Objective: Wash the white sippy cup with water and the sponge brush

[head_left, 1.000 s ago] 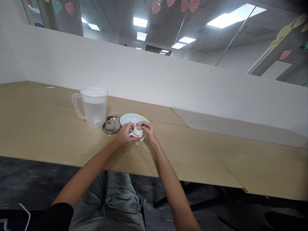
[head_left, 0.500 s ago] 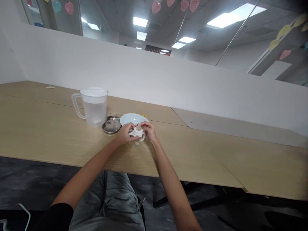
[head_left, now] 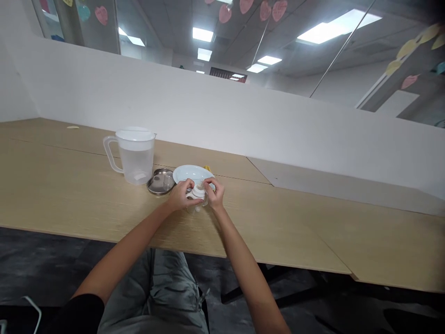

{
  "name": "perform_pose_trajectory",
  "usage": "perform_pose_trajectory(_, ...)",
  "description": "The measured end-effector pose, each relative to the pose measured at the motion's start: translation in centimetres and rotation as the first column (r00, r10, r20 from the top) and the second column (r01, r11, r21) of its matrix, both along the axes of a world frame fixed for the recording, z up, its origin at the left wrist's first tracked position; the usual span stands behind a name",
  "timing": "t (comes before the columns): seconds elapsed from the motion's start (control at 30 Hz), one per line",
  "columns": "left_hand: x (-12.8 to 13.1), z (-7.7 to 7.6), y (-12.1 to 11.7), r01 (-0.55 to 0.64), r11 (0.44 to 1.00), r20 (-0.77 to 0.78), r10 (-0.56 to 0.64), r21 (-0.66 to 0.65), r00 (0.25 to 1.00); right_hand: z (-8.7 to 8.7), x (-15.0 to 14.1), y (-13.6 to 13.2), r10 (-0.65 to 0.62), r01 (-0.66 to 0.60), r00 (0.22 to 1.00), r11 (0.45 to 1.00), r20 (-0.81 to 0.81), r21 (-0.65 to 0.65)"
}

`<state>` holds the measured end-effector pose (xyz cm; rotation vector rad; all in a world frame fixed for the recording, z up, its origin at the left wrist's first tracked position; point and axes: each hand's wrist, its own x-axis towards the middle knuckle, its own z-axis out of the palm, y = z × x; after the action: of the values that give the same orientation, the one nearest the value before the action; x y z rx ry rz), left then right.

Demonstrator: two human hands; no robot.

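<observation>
The left hand [head_left: 178, 196] grasps the bottle [head_left: 198, 194] around its white collar and side handle, while the right hand [head_left: 215, 195] has its fingers pinched at the clear teat [head_left: 200, 185]. Good handling here calls for the left fingers firm and low on the collar, with the right ones gentle on the soft tip, working straight along the bottle's axis. The bottle sits between both sets of fingers, teat up, long axis roughly upright; whether its base touches the desk [head_left: 278, 222] is unclear. Just beyond the fingers lies a bowl [head_left: 187, 171].
</observation>
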<state>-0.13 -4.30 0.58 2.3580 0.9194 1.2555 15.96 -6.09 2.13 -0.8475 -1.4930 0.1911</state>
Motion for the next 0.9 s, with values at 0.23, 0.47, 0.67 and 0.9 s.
perform_pose_trajectory(0.23,-0.1,0.4,-0.2,0.051,0.999,0.033,-0.051,-0.001,0.998,1.3,-0.2,0.0,0.281,-0.258,0.958,0.933,0.059,-0.251)
perform_pose_trajectory(0.47,0.1,0.6,-0.6,0.094,0.986,0.105,-0.080,-0.134,0.991,1.7,1.1,-0.1,0.481,-0.532,0.846,0.725,-0.230,-0.438)
perform_pose_trajectory(0.67,0.2,0.4,-0.5,0.162,0.976,0.143,-0.142,-0.146,0.980,1.5,1.0,-0.1,0.587,-0.657,0.752,0.641,-0.300,-0.397)
perform_pose_trajectory(0.9,0.2,0.4,-0.3,0.129,0.982,0.109,-0.115,-0.134,0.987,1.4,0.7,0.4,0.483,-0.571,0.819,0.736,-0.308,-0.363)
